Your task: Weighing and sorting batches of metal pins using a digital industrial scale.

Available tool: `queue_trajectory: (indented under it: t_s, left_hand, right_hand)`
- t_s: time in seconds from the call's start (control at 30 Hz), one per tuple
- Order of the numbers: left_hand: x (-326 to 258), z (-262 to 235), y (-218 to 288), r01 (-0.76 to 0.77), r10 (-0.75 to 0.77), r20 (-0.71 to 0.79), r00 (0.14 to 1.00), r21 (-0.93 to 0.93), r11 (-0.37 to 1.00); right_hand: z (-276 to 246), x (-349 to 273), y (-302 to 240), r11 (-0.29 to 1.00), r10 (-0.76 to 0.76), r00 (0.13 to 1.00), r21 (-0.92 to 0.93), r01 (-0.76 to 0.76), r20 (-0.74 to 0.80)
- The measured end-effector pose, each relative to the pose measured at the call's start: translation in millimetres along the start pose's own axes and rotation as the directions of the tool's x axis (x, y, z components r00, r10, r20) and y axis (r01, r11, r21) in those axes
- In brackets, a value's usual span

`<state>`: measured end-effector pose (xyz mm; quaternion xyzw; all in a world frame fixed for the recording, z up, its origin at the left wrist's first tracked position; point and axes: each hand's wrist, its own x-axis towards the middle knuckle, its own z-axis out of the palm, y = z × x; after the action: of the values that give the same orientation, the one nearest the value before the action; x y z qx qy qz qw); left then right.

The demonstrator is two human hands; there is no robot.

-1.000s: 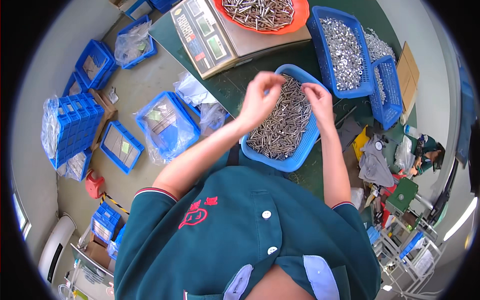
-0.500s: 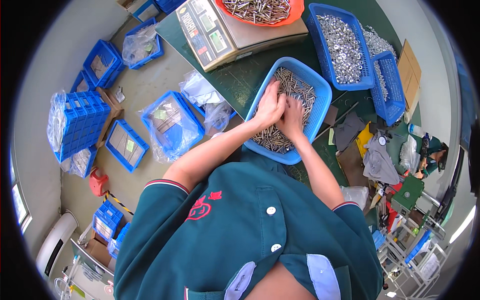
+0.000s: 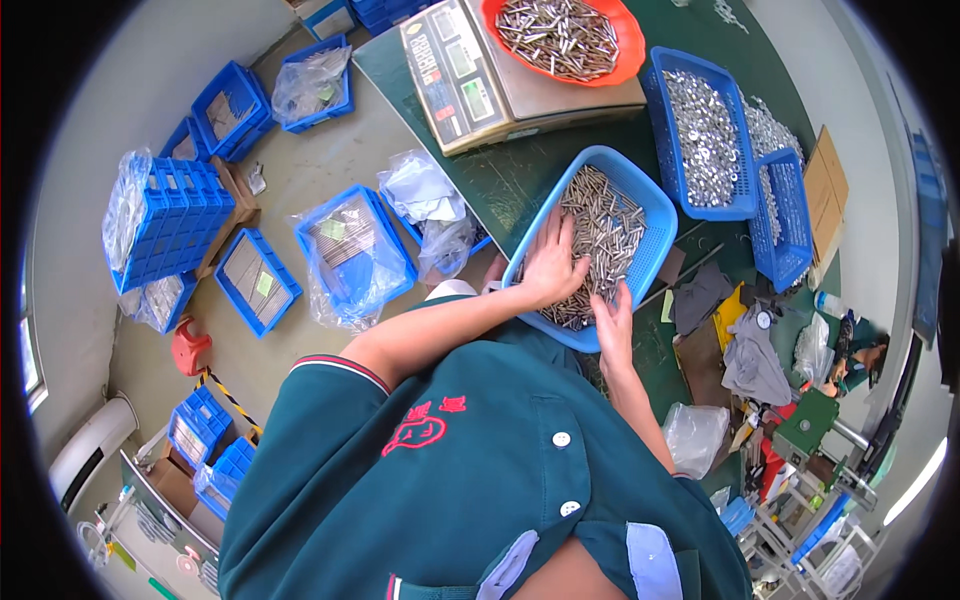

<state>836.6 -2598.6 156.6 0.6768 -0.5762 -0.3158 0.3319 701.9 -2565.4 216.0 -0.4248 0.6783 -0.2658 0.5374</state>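
Observation:
A light-blue perforated plastic basket (image 3: 652,262) tilts at the table's near edge, in front of my body. Small cylindrical metal pins (image 3: 605,225) fill much of it. My left hand (image 3: 550,264) lies inside along the left wall, fingers stretched out over the pins and thumb apart. Lower right, my right hand (image 3: 614,325) rests by the near right wall, thumb and fingers parted, fingertips at the pins. Neither hand visibly grips a pin, though some fingertips are partly hidden.
Behind the basket stands a weighing scale (image 3: 520,95) bearing an orange bowl (image 3: 633,45) of similar pins. To the right are blue baskets (image 3: 735,212) of shiny metal parts and grey cloth (image 3: 757,355). Blue crates (image 3: 255,325) stand on the floor at left.
My hands were close together in the middle of the pins; now they are apart, the left along the left wall, the right nearer me. The whole view has shifted slightly.

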Motion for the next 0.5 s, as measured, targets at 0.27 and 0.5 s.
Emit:
queue_trajectory:
  t_s: [0.27, 0.5]
  left_hand:
    - [1.5, 1.7, 11.7, 0.083, -0.085, -0.075, 0.994, -0.029, 0.996]
    - [6.9, 1.4, 12.8, 0.064, -0.062, -0.099, 0.993, 0.011, 0.998]
  right_hand:
    - [16.9, -7.1, 4.9, 0.914, 0.35, 0.936, 0.231, -0.332, -0.036]
    - [33.0, 20.3, -3.9, 0.804, 0.533, 0.841, 0.362, -0.472, -0.088]
